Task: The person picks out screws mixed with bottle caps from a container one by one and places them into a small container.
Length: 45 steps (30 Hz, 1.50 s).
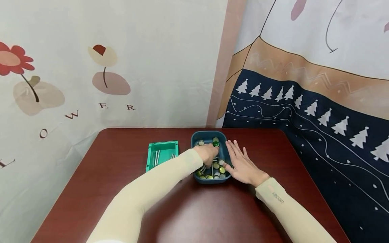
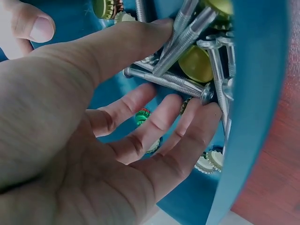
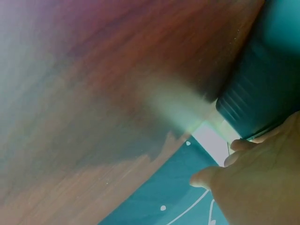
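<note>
My left hand (image 1: 208, 154) reaches down into a dark blue plastic bin (image 1: 209, 181) holding metal bottle caps (image 1: 222, 170) and long silver bolts. In the left wrist view, the thumb of the left hand (image 2: 89, 122) touches a pair of slanting bolts (image 2: 185, 40), while its loosely spread fingers lie by the head of a lower bolt (image 2: 164, 82). A gap shows between thumb and fingers. My right hand (image 1: 244, 167) lies along the bin's right side with straight fingers, its thumb over the rim. The right wrist view shows the right hand (image 3: 262, 178) against the bin's outer wall (image 3: 262, 84).
Left of the bin stands a green tray (image 1: 165, 145) with several bolts (image 1: 156, 158) in it, partly covered by my left sleeve (image 1: 164, 180). Both containers are on a reddish-brown table (image 1: 121, 152). Printed curtains (image 1: 170, 67) hang behind its far edge.
</note>
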{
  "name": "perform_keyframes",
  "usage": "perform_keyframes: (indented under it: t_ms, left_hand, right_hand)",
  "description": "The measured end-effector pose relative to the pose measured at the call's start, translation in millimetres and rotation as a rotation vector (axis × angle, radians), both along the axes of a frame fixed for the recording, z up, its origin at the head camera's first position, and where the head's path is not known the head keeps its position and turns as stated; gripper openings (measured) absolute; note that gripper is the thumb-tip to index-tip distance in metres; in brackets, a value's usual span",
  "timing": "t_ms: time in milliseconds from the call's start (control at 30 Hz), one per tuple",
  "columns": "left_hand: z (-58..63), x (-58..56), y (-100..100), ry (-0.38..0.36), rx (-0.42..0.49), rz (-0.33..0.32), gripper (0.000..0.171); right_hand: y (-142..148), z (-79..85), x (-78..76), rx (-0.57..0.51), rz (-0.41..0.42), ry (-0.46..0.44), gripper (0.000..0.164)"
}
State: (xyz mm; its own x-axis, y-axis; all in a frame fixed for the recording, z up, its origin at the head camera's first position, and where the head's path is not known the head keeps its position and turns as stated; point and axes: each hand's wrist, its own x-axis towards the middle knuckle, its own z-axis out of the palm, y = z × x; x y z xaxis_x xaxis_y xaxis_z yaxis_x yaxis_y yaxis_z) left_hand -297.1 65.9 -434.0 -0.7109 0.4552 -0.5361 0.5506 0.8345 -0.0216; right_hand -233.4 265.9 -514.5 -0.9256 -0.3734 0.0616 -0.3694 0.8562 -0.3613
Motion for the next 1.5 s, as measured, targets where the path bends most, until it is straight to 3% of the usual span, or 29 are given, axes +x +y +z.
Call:
perform_keyframes:
  t_ms: [133,367,433,600,667,967,1100,1233,1333,1433,1500]
  left_hand:
    - [9.3,6.7,0,0.000,0.009,-0.015,0.092]
    - [-4.5,3.4,-4,0.014,0.053,-0.038,0.084]
    - [-7.6,3.4,-6,0.018,0.076,-0.054,0.074]
    - [-10.3,3.1,-13,0.027,0.158,-0.104,0.025]
    - [-9.0,3.4,-17,0.024,0.188,-0.115,0.015]
    - [-1.8,3.0,-35,0.016,0.307,-0.078,0.028]
    - [-14.0,-10.6,-36,0.014,0.338,-0.069,0.029]
    - [-43.7,-38.3,-33,0.032,0.386,-0.092,0.024]
    - [-58.7,-51.4,-36,0.056,0.424,-0.101,0.020]
    - [-53.7,-53.1,-40,0.056,0.462,-0.106,0.018]
    - [-39.9,-45.7,-42,0.062,0.470,-0.111,0.018]
  right_hand:
    - [2,1.6,0.8,0.002,0.000,-0.006,0.092]
    - [3,0.9,4.0,-0.002,0.004,-0.006,0.093]
    - [3,-0.5,4.8,0.005,0.006,-0.003,0.093]
    - [2,-1.4,7.1,-0.005,0.008,0.000,0.093]
    - [2,-1.1,7.5,-0.008,0.008,-0.002,0.093]
    - [-3,3.6,2.6,-0.010,0.009,-0.044,0.095]
    - [-3,5.3,1.0,-0.007,0.008,-0.050,0.095]
    - [-2,4.3,0.9,-0.004,0.003,-0.058,0.097]
    - [-2,3.2,0.3,-0.004,0.007,-0.062,0.098]
    - [-2,3.5,0.3,-0.006,0.004,-0.061,0.098]
    - [-2,4.6,0.7,-0.007,-0.001,-0.062,0.098]
